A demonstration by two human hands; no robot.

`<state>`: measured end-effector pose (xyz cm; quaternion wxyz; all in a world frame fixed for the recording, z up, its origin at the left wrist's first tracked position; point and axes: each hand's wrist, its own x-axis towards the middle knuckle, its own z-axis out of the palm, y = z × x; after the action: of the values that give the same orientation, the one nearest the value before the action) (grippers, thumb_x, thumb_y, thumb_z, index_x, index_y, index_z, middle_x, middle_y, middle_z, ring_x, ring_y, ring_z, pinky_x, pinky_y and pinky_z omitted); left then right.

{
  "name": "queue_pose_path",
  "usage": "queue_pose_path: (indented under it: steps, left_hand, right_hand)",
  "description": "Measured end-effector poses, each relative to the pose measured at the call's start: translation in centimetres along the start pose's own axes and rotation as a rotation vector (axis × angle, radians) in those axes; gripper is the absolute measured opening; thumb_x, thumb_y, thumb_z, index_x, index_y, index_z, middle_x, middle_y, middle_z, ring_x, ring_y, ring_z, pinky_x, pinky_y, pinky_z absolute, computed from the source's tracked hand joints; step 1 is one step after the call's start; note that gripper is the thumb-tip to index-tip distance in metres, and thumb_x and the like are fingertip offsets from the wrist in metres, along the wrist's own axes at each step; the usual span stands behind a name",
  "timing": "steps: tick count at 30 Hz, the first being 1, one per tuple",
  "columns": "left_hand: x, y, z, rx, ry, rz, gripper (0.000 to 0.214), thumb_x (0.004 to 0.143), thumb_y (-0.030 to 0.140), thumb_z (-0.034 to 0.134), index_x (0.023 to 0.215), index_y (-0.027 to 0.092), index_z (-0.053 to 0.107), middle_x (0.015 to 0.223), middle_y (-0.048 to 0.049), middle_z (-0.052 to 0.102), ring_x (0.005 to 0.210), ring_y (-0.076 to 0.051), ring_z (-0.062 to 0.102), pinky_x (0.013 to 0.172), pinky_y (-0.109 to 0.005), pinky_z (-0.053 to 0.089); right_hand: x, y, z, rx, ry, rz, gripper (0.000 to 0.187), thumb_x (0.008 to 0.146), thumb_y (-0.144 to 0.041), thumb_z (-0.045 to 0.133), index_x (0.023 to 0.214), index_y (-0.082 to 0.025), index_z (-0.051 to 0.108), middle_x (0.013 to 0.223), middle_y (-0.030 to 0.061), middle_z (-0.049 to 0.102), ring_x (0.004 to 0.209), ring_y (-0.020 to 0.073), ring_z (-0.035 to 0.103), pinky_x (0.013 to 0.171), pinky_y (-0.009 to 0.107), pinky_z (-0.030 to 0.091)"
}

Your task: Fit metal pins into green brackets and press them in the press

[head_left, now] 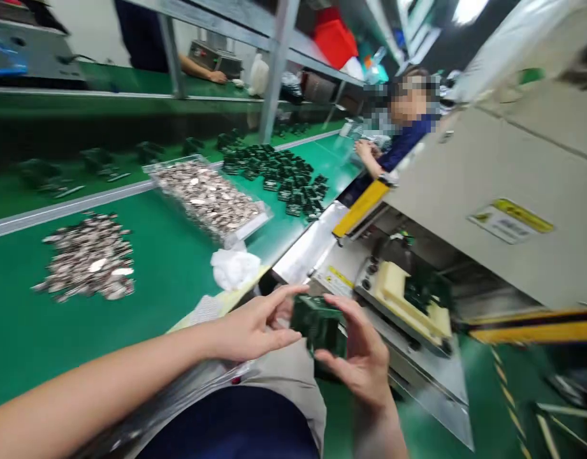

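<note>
While our left hand [255,328] and right hand [362,360] pinch one dark green part [319,325] between fingertips, palms facing, the green bench [178,255] bears metal-piece heaps [90,258].

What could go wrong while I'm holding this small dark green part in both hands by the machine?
The small dark green part is pinched only at its edges by the left hand and right hand, off the green bench, so it might drop. The loose pile of silvery metal pieces lies near the left forearm and could scatter. The view is blurred, so finger placement could be misjudged.
</note>
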<state>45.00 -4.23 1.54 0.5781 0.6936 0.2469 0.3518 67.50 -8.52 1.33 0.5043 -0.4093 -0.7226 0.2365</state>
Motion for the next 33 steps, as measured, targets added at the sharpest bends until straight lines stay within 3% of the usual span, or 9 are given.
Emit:
queue_pose_path:
  steps: [5, 7, 10, 12, 16, 19, 22, 26, 33]
  left_hand:
    - [12.3, 1.8, 5.8, 0.224, -0.027, 0.304, 0.051, 0.082, 0.03, 0.066, 0.13, 0.018, 0.055, 0.131, -0.0174, 0.06, 0.121, -0.032, 0.058, 0.102, -0.047, 0.048]
    - [17.3, 1.8, 8.7, 0.267, -0.043, 0.36, 0.066, 0.072, 0.032, 0.075, 0.131, 0.014, 0.053, 0.137, -0.0216, 0.054, 0.129, -0.037, 0.05, 0.108, -0.051, 0.042]
    - [22.8, 1.7, 12.1, 0.308, -0.127, 0.253, 0.081, 0.058, 0.034, 0.084, 0.13, 0.011, 0.053, 0.134, -0.0229, 0.057, 0.128, -0.041, 0.05, 0.106, -0.054, 0.042]
    - [24.3, 1.8, 13.0, 0.296, -0.147, 0.182, 0.077, 0.057, 0.035, 0.084, 0.125, 0.013, 0.056, 0.122, -0.0191, 0.065, 0.117, -0.039, 0.059, 0.1, -0.052, 0.047]
    - [21.5, 1.9, 10.6, 0.016, -0.034, 0.181, 0.063, 0.063, 0.033, 0.082, 0.119, 0.017, 0.058, 0.111, -0.0127, 0.069, 0.103, -0.029, 0.066, 0.095, -0.043, 0.052]
    - [16.2, 1.4, 5.7, -0.112, -0.027, 0.154, 0.056, 0.067, 0.027, 0.08, 0.117, 0.018, 0.057, 0.111, -0.0105, 0.068, 0.103, -0.024, 0.066, 0.098, -0.04, 0.051]
    - [10.8, -0.3, 0.6, -0.028, 0.056, -0.03, 0.055, 0.066, 0.029, 0.081, 0.115, 0.019, 0.059, 0.111, -0.0101, 0.066, 0.104, -0.025, 0.065, 0.102, -0.044, 0.048]
    - [6.5, -3.6, -2.8, -0.014, 0.067, -0.254, 0.059, 0.067, 0.036, 0.081, 0.119, 0.022, 0.058, 0.123, -0.0107, 0.062, 0.122, -0.028, 0.057, 0.113, -0.051, 0.035]
    - [6.3, -6.1, -2.2, -0.062, -0.004, -0.241, 0.063, 0.066, 0.037, 0.082, 0.123, 0.027, 0.059, 0.152, -0.0102, 0.037, 0.139, -0.031, 0.04, 0.117, -0.054, 0.026]
  right_hand:
    - [-4.3, 1.1, -10.8, -0.283, 1.038, 0.089, 0.062, 0.08, -0.039, 0.072, 0.134, -0.019, 0.049, 0.133, 0.0148, 0.053, 0.126, 0.0359, 0.051, 0.105, 0.06, 0.04]
    - [-5.5, 1.8, -14.1, -0.332, 1.142, 0.167, 0.066, 0.077, -0.039, 0.076, 0.133, -0.017, 0.05, 0.134, 0.0163, 0.053, 0.127, 0.0366, 0.05, 0.107, 0.061, 0.038]
    - [-5.8, 2.7, -17.1, -0.369, 1.07, 0.284, 0.073, 0.07, -0.043, 0.08, 0.131, -0.014, 0.052, 0.132, 0.0173, 0.055, 0.128, 0.0359, 0.049, 0.109, 0.058, 0.036]
    - [-4.9, 3.3, -18.1, -0.366, 0.993, 0.329, 0.077, 0.067, -0.046, 0.081, 0.13, -0.014, 0.053, 0.13, 0.0171, 0.058, 0.127, 0.0351, 0.051, 0.109, 0.056, 0.036]
    - [-1.7, 4.0, -18.7, -0.387, 0.704, 0.341, 0.072, 0.067, -0.047, 0.081, 0.127, -0.016, 0.057, 0.122, 0.0149, 0.063, 0.117, 0.0314, 0.058, 0.105, 0.052, 0.042]
    - [0.8, 4.1, -18.2, -0.425, 0.442, 0.402, 0.066, 0.067, -0.049, 0.08, 0.123, -0.019, 0.061, 0.117, 0.0131, 0.066, 0.112, 0.0302, 0.061, 0.102, 0.049, 0.045]
    - [2.4, 3.6, -17.1, -0.362, 0.248, 0.429, 0.063, 0.07, -0.052, 0.077, 0.123, -0.021, 0.06, 0.12, 0.0118, 0.066, 0.116, 0.029, 0.06, 0.1, 0.045, 0.047]
    - [2.5, 3.2, -16.7, -0.423, 0.258, 0.368, 0.062, 0.071, -0.051, 0.077, 0.123, -0.021, 0.059, 0.115, 0.011, 0.068, 0.112, 0.0287, 0.062, 0.101, 0.047, 0.047]
    - [1.9, 4.4, -18.2, -0.466, 0.318, 0.442, 0.065, 0.072, -0.053, 0.075, 0.125, -0.019, 0.059, 0.116, 0.0128, 0.067, 0.117, 0.0313, 0.06, 0.102, 0.05, 0.044]
